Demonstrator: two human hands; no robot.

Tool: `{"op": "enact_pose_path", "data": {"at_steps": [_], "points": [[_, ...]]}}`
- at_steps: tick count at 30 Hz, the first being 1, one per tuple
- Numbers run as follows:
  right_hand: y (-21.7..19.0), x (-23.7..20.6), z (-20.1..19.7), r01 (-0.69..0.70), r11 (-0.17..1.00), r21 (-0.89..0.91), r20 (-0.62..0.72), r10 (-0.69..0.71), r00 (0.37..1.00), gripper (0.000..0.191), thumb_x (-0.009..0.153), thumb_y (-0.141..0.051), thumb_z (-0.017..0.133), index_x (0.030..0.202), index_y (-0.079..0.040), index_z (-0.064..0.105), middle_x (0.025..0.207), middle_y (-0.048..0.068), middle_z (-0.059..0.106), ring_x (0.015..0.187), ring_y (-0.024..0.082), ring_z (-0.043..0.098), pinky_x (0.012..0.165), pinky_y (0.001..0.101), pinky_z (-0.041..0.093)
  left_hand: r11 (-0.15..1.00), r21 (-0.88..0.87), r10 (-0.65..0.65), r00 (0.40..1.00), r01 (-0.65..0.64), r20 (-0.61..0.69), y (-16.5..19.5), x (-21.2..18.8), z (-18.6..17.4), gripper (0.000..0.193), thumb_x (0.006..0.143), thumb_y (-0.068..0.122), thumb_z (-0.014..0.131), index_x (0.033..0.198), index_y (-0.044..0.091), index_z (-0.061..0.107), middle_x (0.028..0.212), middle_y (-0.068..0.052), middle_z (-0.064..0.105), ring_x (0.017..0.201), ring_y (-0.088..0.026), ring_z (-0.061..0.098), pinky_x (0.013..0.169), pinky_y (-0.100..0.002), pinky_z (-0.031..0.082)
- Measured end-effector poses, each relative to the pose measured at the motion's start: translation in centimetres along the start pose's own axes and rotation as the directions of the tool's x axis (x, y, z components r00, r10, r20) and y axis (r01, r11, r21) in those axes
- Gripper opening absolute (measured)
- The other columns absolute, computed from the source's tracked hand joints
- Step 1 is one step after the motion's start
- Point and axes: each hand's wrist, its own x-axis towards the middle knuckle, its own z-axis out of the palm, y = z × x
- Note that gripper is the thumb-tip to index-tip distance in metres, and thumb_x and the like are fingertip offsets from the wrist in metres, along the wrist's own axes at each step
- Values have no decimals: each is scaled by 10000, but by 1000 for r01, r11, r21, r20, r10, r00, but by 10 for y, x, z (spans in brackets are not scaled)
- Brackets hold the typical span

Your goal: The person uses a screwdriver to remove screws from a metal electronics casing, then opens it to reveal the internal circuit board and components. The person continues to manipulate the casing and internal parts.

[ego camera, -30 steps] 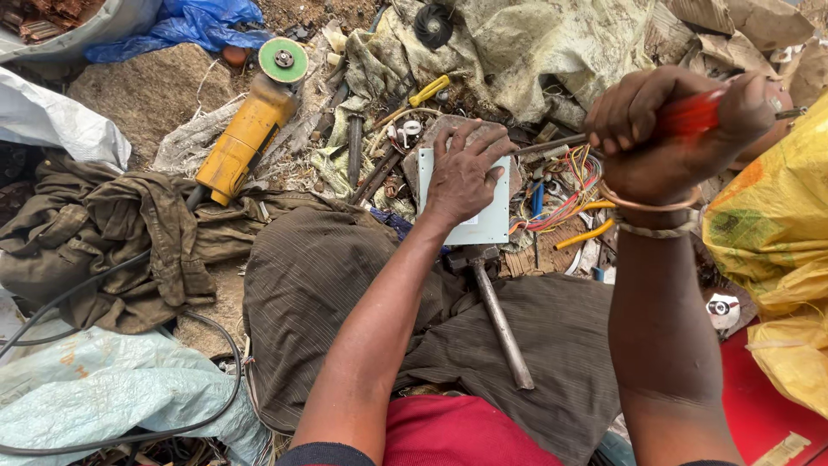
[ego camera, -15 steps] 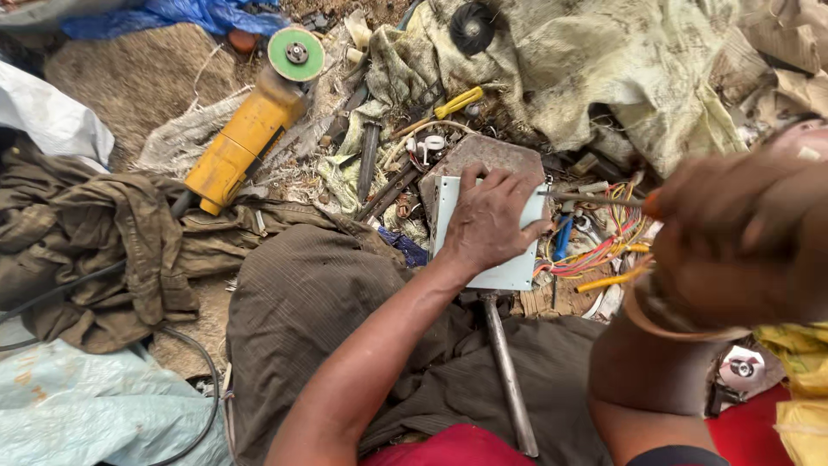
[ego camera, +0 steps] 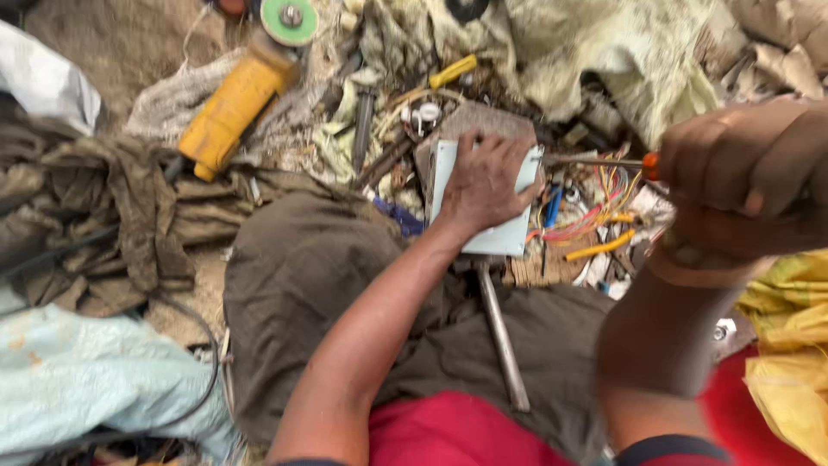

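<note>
My left hand (ego camera: 487, 181) lies flat on a pale, flat metal box (ego camera: 504, 233) and grips its right edge. The box rests on my lap and on a pile of scrap. My right hand (ego camera: 746, 185) is closed around the red handle of a screwdriver (ego camera: 595, 161). Its thin shaft runs left and its tip touches the box's upper right edge. A bundle of coloured wires (ego camera: 586, 216) spills out just right of the box. A grey metal rod (ego camera: 504, 345) lies under the box across my brown trousers.
A yellow angle grinder (ego camera: 233, 108) with a green disc lies at upper left. A yellow-handled tool (ego camera: 453, 71) and small parts lie beyond the box. Dirty cloths are on the left, a pale sheet at the top, and a yellow bag (ego camera: 789, 345) at right.
My right hand has come down to the level of the box, and the screwdriver tip now meets its right edge. My left hand stays pressed on the box. The view has shifted.
</note>
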Motion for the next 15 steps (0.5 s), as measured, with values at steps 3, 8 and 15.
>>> {"op": "enact_pose_path", "data": {"at_steps": [3, 8, 15], "points": [[-35, 28, 6, -146, 954, -261, 242, 211, 947, 440, 1208, -365, 410, 962, -46, 585, 877, 119, 658, 683, 253, 588, 707, 364, 492, 1000, 21, 8, 999, -9, 44, 1, 2, -1, 626, 869, 474, 736, 1351, 99, 598, 1210, -92, 710, 1192, -247, 617, 1121, -530, 320], [-93, 69, 8, 105, 163, -981, 189, 671, 717, 374, 1157, -305, 505, 1268, 21, 650, 976, 174, 707, 792, 256, 700, 670, 382, 536, 998, 47, 30, 1000, -31, 8, 5, 7, -5, 515, 843, 467, 717, 1290, 217, 666, 1300, -37, 688, 1249, -225, 586, 1154, -539, 276], [-72, 85, -40, -160, -554, -817, -569, 726, 386, 383, 962, -304, 759, 1235, -38, 804, 887, 187, 766, 548, 303, 671, 469, 390, 511, 998, -62, -10, 998, 15, 69, 4, 4, 1, 547, 836, 475, 748, 1291, 180, 679, 1308, -43, 675, 1257, -218, 578, 1174, -543, 256]]}}
